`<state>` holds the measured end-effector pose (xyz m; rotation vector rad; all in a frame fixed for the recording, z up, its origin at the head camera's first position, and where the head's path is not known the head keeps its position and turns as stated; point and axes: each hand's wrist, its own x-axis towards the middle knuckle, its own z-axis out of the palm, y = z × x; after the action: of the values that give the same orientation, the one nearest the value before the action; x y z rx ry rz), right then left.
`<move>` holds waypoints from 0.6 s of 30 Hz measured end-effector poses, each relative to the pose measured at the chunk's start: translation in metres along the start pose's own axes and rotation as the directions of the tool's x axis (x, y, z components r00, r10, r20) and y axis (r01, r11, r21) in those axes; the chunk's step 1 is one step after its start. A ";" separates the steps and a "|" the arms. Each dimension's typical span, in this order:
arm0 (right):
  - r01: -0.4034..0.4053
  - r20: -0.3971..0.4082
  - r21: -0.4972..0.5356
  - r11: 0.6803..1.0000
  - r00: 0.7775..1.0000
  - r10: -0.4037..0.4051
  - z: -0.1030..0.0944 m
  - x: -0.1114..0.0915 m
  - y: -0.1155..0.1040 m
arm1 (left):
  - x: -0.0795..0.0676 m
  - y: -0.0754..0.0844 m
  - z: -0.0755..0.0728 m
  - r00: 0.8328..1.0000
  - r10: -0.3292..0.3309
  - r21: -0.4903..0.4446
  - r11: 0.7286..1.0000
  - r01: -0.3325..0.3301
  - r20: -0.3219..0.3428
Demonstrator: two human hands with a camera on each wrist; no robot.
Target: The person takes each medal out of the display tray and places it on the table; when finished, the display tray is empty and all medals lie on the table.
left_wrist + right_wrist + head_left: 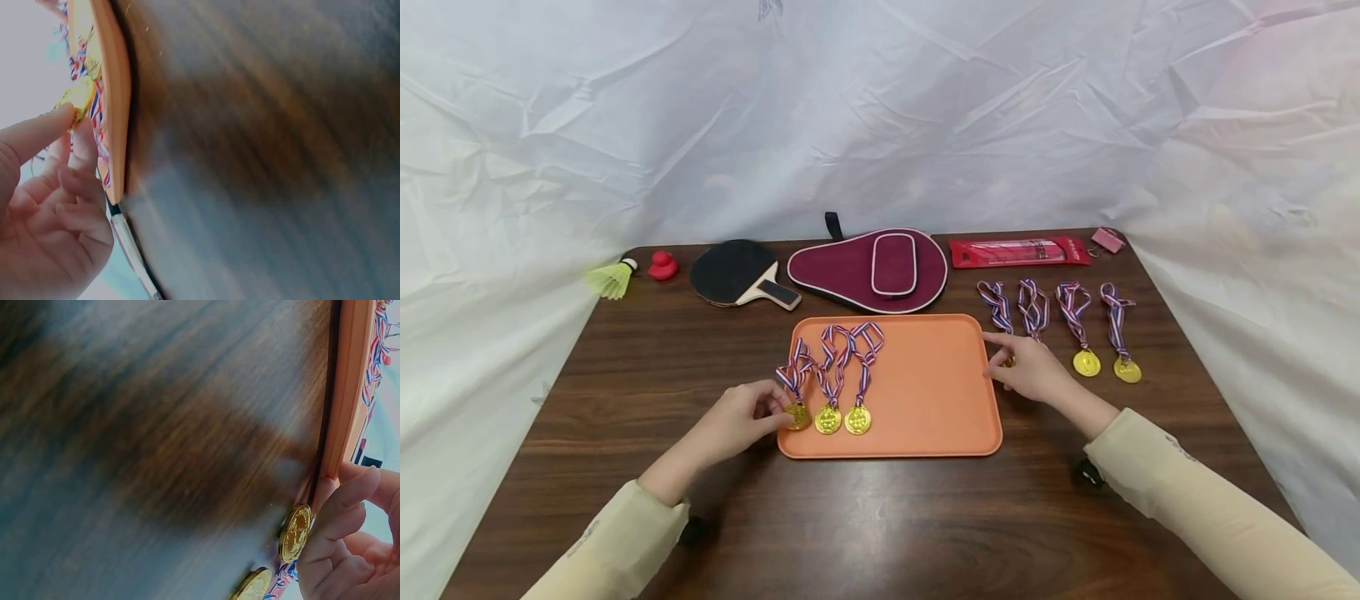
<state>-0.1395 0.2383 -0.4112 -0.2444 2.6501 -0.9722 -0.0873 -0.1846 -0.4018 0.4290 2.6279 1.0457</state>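
An orange tray [932, 392] lies mid-table with three gold medals on striped ribbons in its left part. My left hand [737, 421] is at the tray's left edge and pinches the leftmost medal [798, 417], its thumb on the gold disc [81, 97] in the left wrist view. Beside it lie a second medal [828, 419] and a third medal [858, 420], ribbons pointing away from me. At the opposite side, my right hand [1030, 368] holds the tray's right rim with thumb and fingers. A medal [295, 534] on the table lies close beside its curled fingers, partly hidden in the head view.
Several ribboned medals [1086, 362] lie right of the tray. Along the back are a shuttlecock [612, 279], red rubber duck [662, 266], table tennis bat [733, 273], maroon bat case [835, 265], red packet [1019, 252] and pink binder clip [1107, 241]. White cloth hangs behind.
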 end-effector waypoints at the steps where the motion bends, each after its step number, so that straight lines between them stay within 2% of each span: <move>1: 0.001 -0.001 0.001 1.000 1.000 -0.001 0.000 0.000 0.000 | 0.000 0.000 -0.002 1.000 0.007 -0.009 1.000 -0.007 0.000; 5: 0.004 -0.006 0.007 1.000 1.000 -0.004 0.000 -0.001 0.000 | -0.002 0.000 -0.011 0.998 0.050 -0.038 0.998 -0.052 -0.031; 10: 0.007 -0.010 0.011 1.000 1.000 -0.007 0.000 -0.002 0.000 | -0.003 -0.002 -0.028 0.988 0.092 -0.005 0.996 -0.093 -0.122; 18: 0.010 -0.015 0.019 1.000 1.000 -0.010 0.001 -0.001 -0.001 | -0.002 -0.014 -0.059 0.952 0.113 0.105 0.991 -0.086 -0.285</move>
<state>-0.1381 0.2375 -0.4112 -0.2469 2.6540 -1.0054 -0.1094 -0.2316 -0.3703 0.4641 2.9520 1.0963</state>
